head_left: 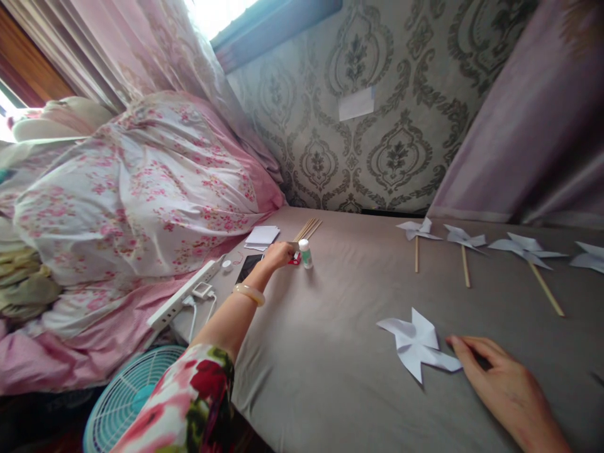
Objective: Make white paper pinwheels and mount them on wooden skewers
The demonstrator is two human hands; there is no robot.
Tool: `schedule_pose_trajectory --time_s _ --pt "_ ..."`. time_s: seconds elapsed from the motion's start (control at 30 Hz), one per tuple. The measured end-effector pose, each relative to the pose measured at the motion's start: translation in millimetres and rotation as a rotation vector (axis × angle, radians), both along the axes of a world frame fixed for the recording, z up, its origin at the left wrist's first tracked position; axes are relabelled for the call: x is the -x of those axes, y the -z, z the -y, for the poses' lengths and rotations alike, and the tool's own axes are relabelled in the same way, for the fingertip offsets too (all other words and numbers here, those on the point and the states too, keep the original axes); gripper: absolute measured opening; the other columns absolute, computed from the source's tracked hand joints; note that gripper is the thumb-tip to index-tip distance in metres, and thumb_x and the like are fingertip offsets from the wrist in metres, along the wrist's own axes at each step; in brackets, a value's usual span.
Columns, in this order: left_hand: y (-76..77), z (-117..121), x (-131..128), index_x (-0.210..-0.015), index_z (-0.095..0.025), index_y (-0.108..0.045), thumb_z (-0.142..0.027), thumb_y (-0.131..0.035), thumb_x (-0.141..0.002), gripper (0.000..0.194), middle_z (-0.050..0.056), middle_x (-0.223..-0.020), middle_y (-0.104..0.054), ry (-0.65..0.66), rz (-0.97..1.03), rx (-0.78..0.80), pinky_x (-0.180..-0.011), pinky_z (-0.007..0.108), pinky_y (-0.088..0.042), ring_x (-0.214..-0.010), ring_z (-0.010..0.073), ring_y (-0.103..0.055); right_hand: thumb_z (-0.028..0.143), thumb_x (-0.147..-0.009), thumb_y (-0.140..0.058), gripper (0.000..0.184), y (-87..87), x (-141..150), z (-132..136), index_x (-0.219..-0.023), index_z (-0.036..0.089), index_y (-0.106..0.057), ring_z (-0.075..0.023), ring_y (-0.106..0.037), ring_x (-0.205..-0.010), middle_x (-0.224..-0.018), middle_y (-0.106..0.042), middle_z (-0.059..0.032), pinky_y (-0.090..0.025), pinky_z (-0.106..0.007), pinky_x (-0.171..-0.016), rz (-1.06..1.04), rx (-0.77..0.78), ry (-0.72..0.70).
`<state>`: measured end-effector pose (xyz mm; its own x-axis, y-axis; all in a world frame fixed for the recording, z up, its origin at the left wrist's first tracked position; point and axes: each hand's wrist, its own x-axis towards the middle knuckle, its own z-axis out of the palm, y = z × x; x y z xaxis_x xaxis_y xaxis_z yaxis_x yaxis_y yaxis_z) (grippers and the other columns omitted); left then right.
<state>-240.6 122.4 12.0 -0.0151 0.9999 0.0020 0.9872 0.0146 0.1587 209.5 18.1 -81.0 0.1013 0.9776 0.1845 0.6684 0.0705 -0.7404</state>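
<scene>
My left hand (278,255) reaches far forward over the grey surface (340,352) and is closed round something small beside a red object (295,258) and a small white glue bottle with a green label (306,253). A pale bangle sits on that wrist. My right hand (500,377) lies flat with fingers stretched out, its fingertips touching the edge of a white paper pinwheel without a stick (418,343).
Several finished paper pinwheels on wooden sticks (465,242) lie in a row at the far right. Loose wooden sticks (309,228), white paper squares (262,236), a dark phone (248,267) and a white power strip (186,292) lie at the left. A floral quilt (141,189) is piled left; a fan (127,396) stands below.
</scene>
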Motion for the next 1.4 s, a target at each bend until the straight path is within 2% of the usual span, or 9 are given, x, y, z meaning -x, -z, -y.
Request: schedule_pose_trajectory --time_s 0.27,0.5,0.77,0.97,1.03,1.1,1.17,1.27,1.4 --pt "-10.9 -2 -16 -0.077 -0.020 -0.074 -0.014 -0.057 -0.069 0.020 0.008 -0.087 -0.072 -0.079 -0.108 0.082 -0.071 0.028 -0.041 -0.085 0.0245 -0.064 0.060 -0.066 -0.047 0.042 -11.8 4 1 -0.071 0.022 -0.066 -0.0300 -0.064 -0.088 -0.086 -0.070 -0.0092 -0.048 -0.042 -0.084 -0.047 0.038 0.019" --pt "-6.4 -3 -19 -0.077 -0.021 -0.074 -0.017 -0.064 -0.064 0.017 0.008 -0.089 -0.072 -0.216 0.030 0.029 -0.076 0.028 -0.042 -0.091 0.0256 -0.063 0.060 -0.067 -0.048 0.041 -9.4 2 0 -0.070 0.023 -0.066 -0.0301 -0.065 -0.088 -0.086 -0.070 -0.0093 -0.049 -0.041 -0.082 -0.022 0.028 -0.002" --pt "0.0 22 -15 -0.084 -0.016 -0.072 -0.026 -0.059 -0.076 0.019 0.012 -0.094 -0.071 -0.451 0.520 -0.365 -0.083 0.031 -0.043 -0.099 0.0249 -0.059 0.057 -0.071 -0.049 0.040 -5.8 1 -1 -0.070 0.022 -0.068 -0.0278 -0.065 -0.086 -0.086 -0.071 -0.0098 -0.050 -0.037 -0.078 -0.020 -0.021 -0.022" --pt "-7.2 74 -33 -0.085 -0.012 -0.068 -0.042 -0.066 -0.074 0.032 0.008 -0.076 -0.068 -0.489 1.090 -0.483 -0.059 0.023 -0.044 -0.065 0.0129 -0.058 0.057 -0.072 -0.049 0.041 -4.8 1 0 -0.073 0.021 -0.068 -0.0276 -0.065 -0.087 -0.089 -0.071 -0.0092 -0.048 -0.038 -0.080 -0.033 -0.005 -0.008" --pt "-12.0 91 -51 -0.079 -0.011 -0.067 -0.036 -0.072 -0.071 0.027 0.006 -0.071 -0.066 -0.443 1.294 -0.430 -0.055 0.020 -0.044 -0.058 0.0091 -0.055 0.057 -0.072 -0.050 0.041 -6.5 1 0 -0.073 0.021 -0.069 -0.0275 -0.065 -0.088 -0.089 -0.071 -0.0094 -0.048 -0.038 -0.081 -0.059 0.014 -0.008" --pt "-18.0 102 -72 -0.076 -0.011 -0.065 -0.022 -0.075 -0.068 0.016 0.003 -0.068 -0.063 -0.376 1.757 -0.257 -0.053 0.016 -0.043 -0.056 0.0060 -0.053 0.057 -0.071 -0.051 0.042 -10.6 1 0 -0.073 0.020 -0.070 -0.0273 -0.065 -0.089 -0.088 -0.071 -0.0097 -0.048 -0.037 -0.082 -0.103 0.031 -0.016" --pt "-23.9 109 -95 -0.074 -0.011 -0.064 -0.014 -0.071 -0.070 0.009 0.001 -0.068 -0.062 -0.346 2.008 -0.068 -0.053 0.015 -0.044 -0.056 0.0052 -0.053 0.057 -0.071 -0.052 0.042 -18.4 1 0 -0.074 0.019 -0.071 -0.0270 -0.065 -0.087 -0.086 -0.072 -0.0102 -0.049 -0.037 -0.081 -0.162 0.043 -0.009" --pt "-28.8 112 -130 -0.073 -0.012 -0.063 -0.010 -0.065 -0.074 0.003 0.001 -0.067 -0.060 -0.309 2.167 0.172 -0.052 0.015 -0.045 -0.057 0.0058 -0.054 0.054 -0.074 -0.054 0.041 -37.6 5 5 -0.077 0.017 -0.071 -0.0252 -0.065 -0.082 -0.084 -0.072 -0.0106 -0.050 -0.036 -0.076 -0.233 -0.011 0.031" --pt "-24.0 113 -175 -0.070 -0.012 -0.062 -0.009 -0.063 -0.076 0.006 0.000 -0.061 -0.054 -0.303 2.209 0.484 -0.049 0.014 -0.042 -0.053 0.0045 -0.050 0.039 -0.082 -0.058 0.024 -67.9 19 19 -0.083 0.018 -0.070 -0.0184 -0.062 -0.076 -0.085 -0.068 -0.0071 -0.050 -0.030 -0.069 -0.237 -0.297 -0.087"
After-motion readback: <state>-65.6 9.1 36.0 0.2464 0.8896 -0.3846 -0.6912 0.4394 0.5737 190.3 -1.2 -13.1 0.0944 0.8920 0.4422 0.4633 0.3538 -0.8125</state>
